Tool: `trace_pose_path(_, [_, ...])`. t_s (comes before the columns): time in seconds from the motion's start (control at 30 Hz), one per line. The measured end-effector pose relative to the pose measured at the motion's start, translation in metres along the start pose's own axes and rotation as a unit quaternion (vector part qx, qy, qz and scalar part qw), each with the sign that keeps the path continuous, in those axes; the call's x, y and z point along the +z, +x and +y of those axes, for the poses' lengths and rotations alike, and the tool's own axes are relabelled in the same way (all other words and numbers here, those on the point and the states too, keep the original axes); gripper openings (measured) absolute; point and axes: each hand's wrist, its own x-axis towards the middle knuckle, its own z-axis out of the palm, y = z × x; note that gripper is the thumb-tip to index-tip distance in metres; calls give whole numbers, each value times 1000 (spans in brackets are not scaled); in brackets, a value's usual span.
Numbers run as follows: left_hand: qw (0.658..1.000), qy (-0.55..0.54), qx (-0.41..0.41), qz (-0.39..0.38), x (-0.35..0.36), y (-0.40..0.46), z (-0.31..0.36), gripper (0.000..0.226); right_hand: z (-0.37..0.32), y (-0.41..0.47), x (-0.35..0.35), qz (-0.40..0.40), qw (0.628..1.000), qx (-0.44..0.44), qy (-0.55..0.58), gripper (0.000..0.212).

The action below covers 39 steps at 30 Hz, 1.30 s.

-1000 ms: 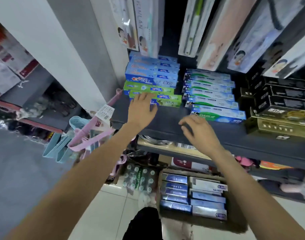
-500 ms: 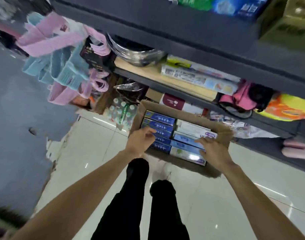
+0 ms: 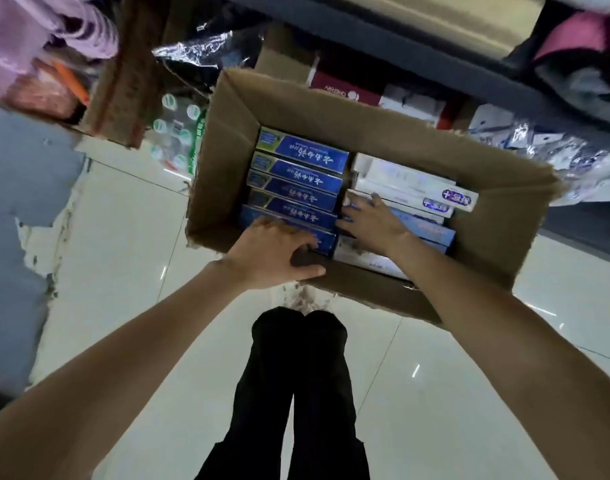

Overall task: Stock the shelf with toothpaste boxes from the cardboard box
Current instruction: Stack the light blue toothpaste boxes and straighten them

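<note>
An open cardboard box [image 3: 331, 109] stands on the floor below the shelf [image 3: 400, 43]. Its left column holds several dark blue toothpaste boxes [image 3: 307, 161]. The right column holds white boxes [image 3: 411, 183] and light blue boxes [image 3: 425, 230]. My left hand [image 3: 276, 251] reaches over the near wall and grips the nearest dark blue box, fingers on top and thumb along its near side. My right hand [image 3: 369, 223] lies on top of a light blue box, fingers stretched toward its far edge.
A pack of small bottles [image 3: 173, 133] sits just left of the cardboard box, and pink hangers [image 3: 37, 39] hang at the upper left. Packaged goods fill the low shelf behind. My dark-trousered legs [image 3: 303, 393] stand on glossy white tiles just in front of the box.
My hands left the upper shelf and dropped into the cardboard box as my view swung down. The left hand closed round the nearest dark blue box; the right hand came to rest on a light blue box.
</note>
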Motion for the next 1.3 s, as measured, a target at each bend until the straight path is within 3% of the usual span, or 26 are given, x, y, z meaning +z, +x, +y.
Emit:
trace_pose_path(0.23, [998,-58,-21,-11,1,-6,9,37,9,-24,-3,128,991,28,30,55])
trace_pose_path(0.37, [985,-138,-103,2,-4,17,21,65,12,-63,-33,273,939,135,158,55])
trace_pose_path(0.43, [959,-268,-98,1,-9,32,41,89,15,-95,-57,360,874,204,256,52])
trace_pose_path(0.5, [930,-363,-51,17,-18,42,71,101,17,-129,-88,432,781,270,362,48])
trace_pose_path(0.6, [915,-397,-17,66,-35,44,108,87,19,-167,-127,488,647,329,484,46])
trace_pose_path(0.67, [895,-435,-21,97,-49,35,123,73,19,-185,-144,500,597,333,532,51])
trace_pose_path(0.77, [801,-593,-51,62,-77,3,136,55,11,-212,-166,480,520,307,636,63])
trace_pose_path(0.83, [724,-684,-90,15,-104,-30,142,43,-3,-234,-186,417,439,274,747,62])
trace_pose_path(0.87, [692,-714,-104,-14,-117,-49,144,39,-11,-246,-198,384,427,264,775,60])
trace_pose_path(0.93, [673,-728,-110,-62,-145,-88,147,38,-25,-272,-224,336,431,250,799,63])
trace_pose_path(1.03, [682,-713,-116,-109,-185,-149,154,36,-37,-311,-267,291,420,192,838,75])
trace_pose_path(1.17, [696,-702,-109,-103,-217,-215,163,36,-50,-349,-313,270,477,133,826,73])
trace_pose_path(1.3, [726,-680,-103,-26,-228,-256,161,33,-61,-360,-346,327,540,199,749,61])
